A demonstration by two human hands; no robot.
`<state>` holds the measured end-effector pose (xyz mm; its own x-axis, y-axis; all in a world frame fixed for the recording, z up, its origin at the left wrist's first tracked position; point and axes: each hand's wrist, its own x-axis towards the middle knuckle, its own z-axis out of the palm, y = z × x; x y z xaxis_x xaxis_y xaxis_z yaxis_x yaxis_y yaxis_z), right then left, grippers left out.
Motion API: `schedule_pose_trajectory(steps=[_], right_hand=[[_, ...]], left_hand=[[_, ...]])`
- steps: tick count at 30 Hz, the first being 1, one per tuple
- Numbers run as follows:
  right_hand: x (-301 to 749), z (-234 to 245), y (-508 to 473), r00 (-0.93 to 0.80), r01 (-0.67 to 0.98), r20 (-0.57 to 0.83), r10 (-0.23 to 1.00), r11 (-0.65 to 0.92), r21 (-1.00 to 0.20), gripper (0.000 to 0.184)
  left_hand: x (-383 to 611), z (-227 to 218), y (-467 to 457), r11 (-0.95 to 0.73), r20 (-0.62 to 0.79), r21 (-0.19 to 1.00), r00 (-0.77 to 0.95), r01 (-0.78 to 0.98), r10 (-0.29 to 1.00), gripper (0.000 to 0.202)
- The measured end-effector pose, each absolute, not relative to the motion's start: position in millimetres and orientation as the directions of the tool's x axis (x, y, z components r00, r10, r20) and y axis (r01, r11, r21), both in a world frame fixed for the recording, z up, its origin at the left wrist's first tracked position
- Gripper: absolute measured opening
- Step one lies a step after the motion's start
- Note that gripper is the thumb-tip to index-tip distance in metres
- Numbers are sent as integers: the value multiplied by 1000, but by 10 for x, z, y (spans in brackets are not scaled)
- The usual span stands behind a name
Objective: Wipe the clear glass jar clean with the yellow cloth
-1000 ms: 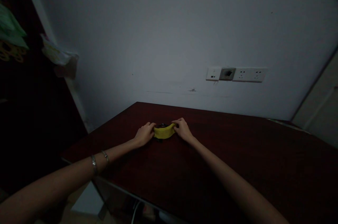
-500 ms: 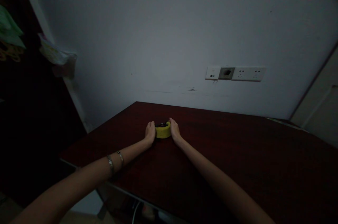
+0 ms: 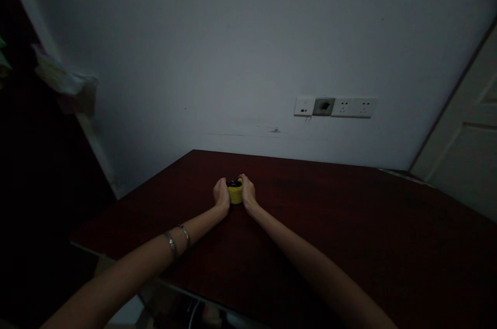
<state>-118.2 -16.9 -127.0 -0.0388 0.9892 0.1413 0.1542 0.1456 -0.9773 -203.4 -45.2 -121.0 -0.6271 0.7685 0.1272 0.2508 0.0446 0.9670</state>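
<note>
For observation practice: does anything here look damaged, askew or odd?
One socket plate is grey and dark-centred among white ones; a scuff marks the wall below. Left hand and right hand squeeze a yellow thing.

Items counted: one yellow object [image 3: 235, 195], one left hand [image 3: 221, 196], one right hand [image 3: 248, 194], two bracelets [image 3: 171, 244], one desk [image 3: 349, 225], one row of wall outlets [image 3: 334, 107], one door [image 3: 466, 163].

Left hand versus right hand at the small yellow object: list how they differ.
The left hand cups the small yellow object from its left side; the right hand cups it from its right. The left forearm wears two silver bangles; the right forearm is bare. Both hands rest on the dark red wooden table, curled against the object.
</note>
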Motion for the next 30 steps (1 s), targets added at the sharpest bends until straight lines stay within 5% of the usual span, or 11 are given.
schedule_pose_trajectory(steps=[4, 30], right_hand=[[-982, -1196, -202, 12, 123, 157, 988, 154, -980, 47], [990, -1143, -479, 427, -309, 61, 902, 209, -928, 47]], left_hand=[[-1876, -1135, -432, -3, 121, 979, -575, 203, 809, 36], [-36, -1114, -323, -144, 124, 976, -128, -162, 984, 39]])
